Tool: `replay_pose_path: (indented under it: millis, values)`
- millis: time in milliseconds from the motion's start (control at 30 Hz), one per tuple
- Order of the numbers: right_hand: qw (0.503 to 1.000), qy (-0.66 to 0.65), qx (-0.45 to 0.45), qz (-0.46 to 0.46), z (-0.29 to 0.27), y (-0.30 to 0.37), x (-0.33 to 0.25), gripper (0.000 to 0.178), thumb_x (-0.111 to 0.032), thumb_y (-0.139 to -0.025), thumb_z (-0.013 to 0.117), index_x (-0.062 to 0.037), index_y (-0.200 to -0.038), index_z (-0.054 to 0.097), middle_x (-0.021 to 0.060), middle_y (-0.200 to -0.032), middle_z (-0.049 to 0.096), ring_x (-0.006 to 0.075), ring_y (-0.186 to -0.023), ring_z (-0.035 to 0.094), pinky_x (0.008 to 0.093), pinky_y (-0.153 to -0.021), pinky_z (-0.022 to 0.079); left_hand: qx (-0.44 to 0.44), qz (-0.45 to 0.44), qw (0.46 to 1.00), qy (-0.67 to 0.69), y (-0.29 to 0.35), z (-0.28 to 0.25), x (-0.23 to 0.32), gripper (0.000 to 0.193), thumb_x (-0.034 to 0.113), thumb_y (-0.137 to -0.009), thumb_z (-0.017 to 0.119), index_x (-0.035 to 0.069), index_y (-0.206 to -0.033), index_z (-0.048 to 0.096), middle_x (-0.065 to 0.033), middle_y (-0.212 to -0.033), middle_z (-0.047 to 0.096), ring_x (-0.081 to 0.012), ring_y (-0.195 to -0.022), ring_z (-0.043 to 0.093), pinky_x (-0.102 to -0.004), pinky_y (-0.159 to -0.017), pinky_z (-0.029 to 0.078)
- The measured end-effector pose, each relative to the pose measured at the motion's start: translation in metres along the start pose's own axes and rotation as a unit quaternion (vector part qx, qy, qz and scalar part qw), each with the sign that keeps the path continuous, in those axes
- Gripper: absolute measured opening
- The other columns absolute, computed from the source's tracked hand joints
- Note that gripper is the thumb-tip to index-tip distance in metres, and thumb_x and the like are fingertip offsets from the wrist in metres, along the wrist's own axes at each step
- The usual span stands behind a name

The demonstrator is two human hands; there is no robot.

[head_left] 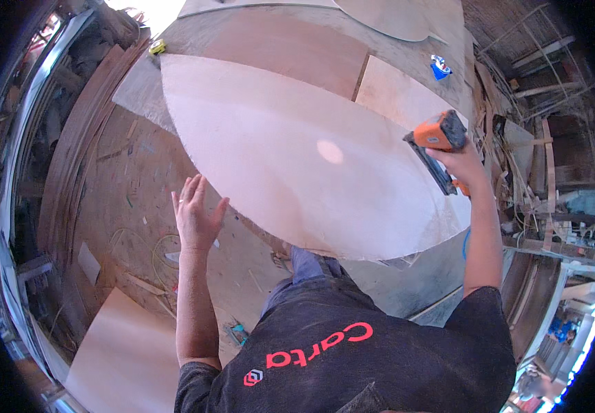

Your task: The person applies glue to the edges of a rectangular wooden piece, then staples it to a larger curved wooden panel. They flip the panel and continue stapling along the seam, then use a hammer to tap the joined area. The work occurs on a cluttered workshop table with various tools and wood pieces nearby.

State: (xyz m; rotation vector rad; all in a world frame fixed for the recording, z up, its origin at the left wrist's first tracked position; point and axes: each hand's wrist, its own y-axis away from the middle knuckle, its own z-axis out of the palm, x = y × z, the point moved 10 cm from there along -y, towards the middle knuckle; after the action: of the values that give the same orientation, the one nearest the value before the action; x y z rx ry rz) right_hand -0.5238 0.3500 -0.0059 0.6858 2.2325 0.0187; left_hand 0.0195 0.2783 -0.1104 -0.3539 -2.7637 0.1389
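A large pale plywood panel (277, 144) with curved edges lies in front of me, coming to within a hand's width of my body. My right hand (467, 165) is wrapped round an orange and black nail gun (439, 132), held over the panel's right end. Whether its tip touches the wood, I cannot tell. Out to the left, my left hand (197, 215) is empty, fingers apart, close beside the panel's curved near-left edge. Contact between that hand and the edge cannot be made out.
A yellow tape measure (158, 47) sits by the panel's far-left corner. Beyond the panel lie more flat sheets (290, 48) and a blue-and-white packet (440, 67). Long boards (70, 151) are stacked at left; wood scraps (497, 131) pile up at right. Another sheet (129, 351) rests at lower left.
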Motion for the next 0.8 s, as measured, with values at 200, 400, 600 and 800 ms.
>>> replay_pose_path:
  millis: [200, 400, 600, 800]
  values:
    - [0.994, 0.002, -0.079, -0.080, 0.063, -0.093, -0.015, 0.065, -0.009, -0.077, 0.088, -0.0083, -0.138, 0.064, 0.0064, -0.125, 0.072, 0.0149, -0.112, 0.067, 0.0331, -0.098, 0.052, 0.007, -0.075, 0.995, 0.064, -0.011, 0.012, -0.035, 0.066, 0.032, -0.087, 0.083, 0.006, -0.143, 0.058, -0.0179, -0.156, 0.046, -0.0365, -0.144, 0.045, -0.0548, -0.119, 0.035]
    - [0.990, 0.038, -0.113, -0.082, 0.117, -0.158, -0.035, 0.049, -0.025, -0.076, 0.088, -0.0044, -0.118, 0.073, 0.0141, -0.115, 0.076, 0.0241, -0.109, 0.072, 0.0365, -0.099, 0.055, 0.078, -0.169, 0.979, 0.086, -0.002, 0.016, -0.103, 0.062, 0.027, -0.088, 0.083, 0.000, -0.139, 0.060, -0.0236, -0.150, 0.050, -0.0396, -0.140, 0.048, -0.0467, -0.114, 0.044]
    - [0.974, 0.166, -0.123, -0.092, 0.130, -0.179, -0.028, 0.047, -0.031, -0.077, 0.087, -0.0105, -0.117, 0.074, 0.0108, -0.114, 0.077, 0.0270, -0.108, 0.072, 0.0380, -0.097, 0.056, 0.100, -0.088, 0.990, 0.036, -0.058, 0.014, -0.090, 0.058, 0.024, -0.088, 0.083, -0.004, -0.135, 0.062, -0.0227, -0.150, 0.051, -0.0391, -0.139, 0.050, -0.0486, -0.112, 0.045]
    - [0.976, 0.157, -0.120, -0.096, 0.126, -0.184, -0.022, 0.048, -0.033, -0.077, 0.089, -0.0095, -0.116, 0.074, 0.0108, -0.108, 0.078, 0.0268, -0.104, 0.074, 0.0390, -0.094, 0.057, 0.105, 0.006, 0.990, 0.090, -0.154, 0.033, -0.072, 0.048, 0.020, -0.089, 0.081, -0.001, -0.130, 0.065, -0.0190, -0.147, 0.054, -0.0372, -0.136, 0.053, -0.0483, -0.109, 0.048]
